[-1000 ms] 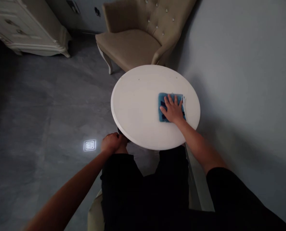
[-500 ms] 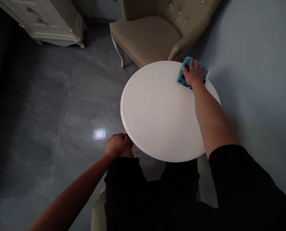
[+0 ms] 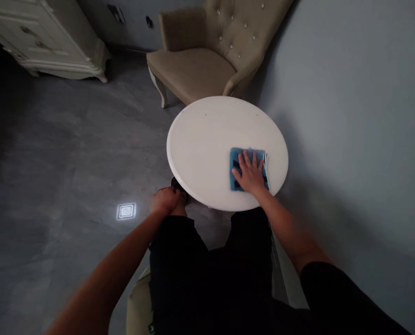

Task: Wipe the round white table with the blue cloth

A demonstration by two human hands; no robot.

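My right hand (image 3: 250, 177) lies flat with fingers spread on a folded blue cloth (image 3: 234, 160) with dark patches and a pale striped edge. It presses the cloth against the top of a round white table (image 3: 200, 149), on the right half near the front. A few tiny dark specks are on the far part of the tabletop. My left hand (image 3: 166, 201) rests on my left knee, beside the table's front left rim. Its fingers are curled in, and nothing shows in them.
Behind the table stands a beige button-tufted armchair (image 3: 193, 70). A pale cabinet (image 3: 64, 42) is at the far left. The grey wall (image 3: 343, 116) runs close along the right. A bright square light patch (image 3: 126, 211) lies on the grey tiled floor (image 3: 85, 153).
My right hand has drawn the cloth from the far right rim back toward me, to the near right part of the tabletop. The view has shifted; my left hand stays on my knee.
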